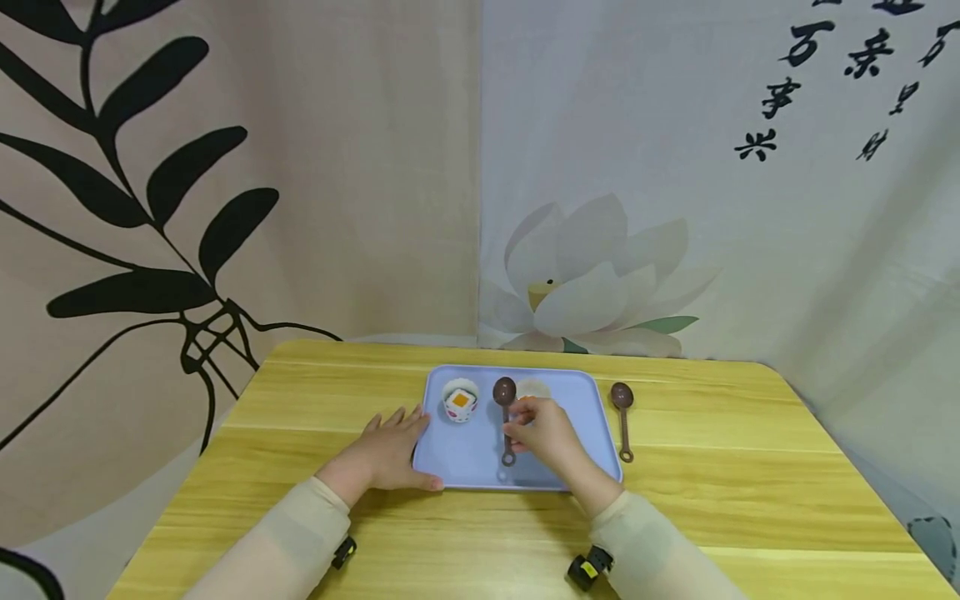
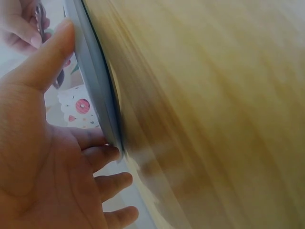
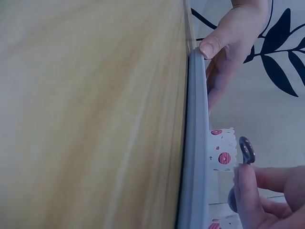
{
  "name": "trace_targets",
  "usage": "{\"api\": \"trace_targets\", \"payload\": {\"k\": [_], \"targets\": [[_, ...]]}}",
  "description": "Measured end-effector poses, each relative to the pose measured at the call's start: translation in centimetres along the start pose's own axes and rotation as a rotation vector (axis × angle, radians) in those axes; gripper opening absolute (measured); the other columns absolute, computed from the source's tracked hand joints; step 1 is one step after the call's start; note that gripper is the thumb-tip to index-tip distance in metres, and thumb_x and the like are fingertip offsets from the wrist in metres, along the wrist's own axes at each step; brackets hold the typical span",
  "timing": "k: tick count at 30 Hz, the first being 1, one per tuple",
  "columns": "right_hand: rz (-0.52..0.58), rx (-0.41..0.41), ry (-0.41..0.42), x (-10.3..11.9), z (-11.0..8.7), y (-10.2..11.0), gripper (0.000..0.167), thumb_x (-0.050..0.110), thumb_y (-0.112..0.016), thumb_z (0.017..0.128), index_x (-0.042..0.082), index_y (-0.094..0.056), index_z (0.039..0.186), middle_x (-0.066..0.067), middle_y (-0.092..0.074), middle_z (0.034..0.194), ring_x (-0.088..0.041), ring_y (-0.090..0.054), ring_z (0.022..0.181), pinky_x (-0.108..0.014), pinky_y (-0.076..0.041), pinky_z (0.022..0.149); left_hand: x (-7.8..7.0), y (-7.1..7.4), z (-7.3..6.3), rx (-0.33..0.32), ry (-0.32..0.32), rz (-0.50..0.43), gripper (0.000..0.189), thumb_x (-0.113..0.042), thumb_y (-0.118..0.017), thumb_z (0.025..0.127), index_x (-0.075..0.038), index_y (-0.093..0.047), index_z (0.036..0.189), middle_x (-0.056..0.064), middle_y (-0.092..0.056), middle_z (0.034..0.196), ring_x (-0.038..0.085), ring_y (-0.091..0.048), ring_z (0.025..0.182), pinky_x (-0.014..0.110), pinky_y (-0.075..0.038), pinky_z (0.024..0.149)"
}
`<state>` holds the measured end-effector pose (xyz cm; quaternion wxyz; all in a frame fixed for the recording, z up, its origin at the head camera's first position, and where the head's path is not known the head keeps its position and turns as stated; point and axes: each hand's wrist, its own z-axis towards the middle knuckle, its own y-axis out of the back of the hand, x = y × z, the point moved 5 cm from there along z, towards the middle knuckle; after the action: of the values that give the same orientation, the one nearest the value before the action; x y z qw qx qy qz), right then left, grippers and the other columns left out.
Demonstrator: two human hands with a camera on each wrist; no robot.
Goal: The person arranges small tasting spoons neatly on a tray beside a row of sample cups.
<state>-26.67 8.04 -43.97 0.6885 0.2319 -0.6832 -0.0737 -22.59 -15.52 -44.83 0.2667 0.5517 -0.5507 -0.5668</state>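
My right hand [image 1: 547, 432] pinches the handle of a brown spoon [image 1: 505, 390] between thumb and fingers, over the pale blue tray [image 1: 465, 458]. The spoon's bowl points to the far side and its ringed handle end towards me. At the tray's near left corner rests my left hand [image 1: 390, 454], fingers spread along the left side and thumb at the front rim [image 2: 90, 62]. Left of the spoon, a white paper cake cup [image 1: 460, 400] with red prints holds something topped with an orange square. A second cup [image 1: 534, 388] stands partly hidden behind my right hand.
Another brown spoon [image 1: 623, 421] lies on the wooden table [image 1: 720, 500], just right of the tray. Behind the table's far edge hangs a cloth backdrop [image 1: 375, 183] printed with dark leaves, a lotus and writing.
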Motion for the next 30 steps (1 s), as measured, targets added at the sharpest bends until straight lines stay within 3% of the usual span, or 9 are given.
{"api": "trace_targets", "payload": {"k": [18, 30], "targets": [[-0.053, 0.011, 0.012, 0.0, 0.4, -1.6, 0.026, -0.008, -0.072, 0.084, -0.014, -0.065, 0.109, -0.012, -0.066, 0.080, -0.018, -0.069, 0.061, -0.030, -0.060, 0.057, 0.0, -0.1, 0.1, 0.008, 0.000, -0.001, 0.117, -0.070, -0.074, 0.074, 0.002, -0.030, 0.155, 0.020, -0.024, 0.162, 0.045, -0.019, 0.148, 0.066, -0.011, 0.117], [-0.054, 0.031, -0.041, -0.7, 1.1, -2.5, 0.029, -0.011, -0.070, 0.084, -0.015, -0.063, 0.112, -0.012, -0.066, 0.079, -0.017, -0.067, 0.060, -0.029, -0.059, 0.056, -0.2, 0.1, -0.1, -0.001, -0.004, -0.008, 0.116, -0.069, -0.075, 0.074, 0.003, -0.032, 0.154, 0.021, -0.026, 0.161, 0.046, -0.021, 0.148, 0.066, -0.011, 0.117]]}}
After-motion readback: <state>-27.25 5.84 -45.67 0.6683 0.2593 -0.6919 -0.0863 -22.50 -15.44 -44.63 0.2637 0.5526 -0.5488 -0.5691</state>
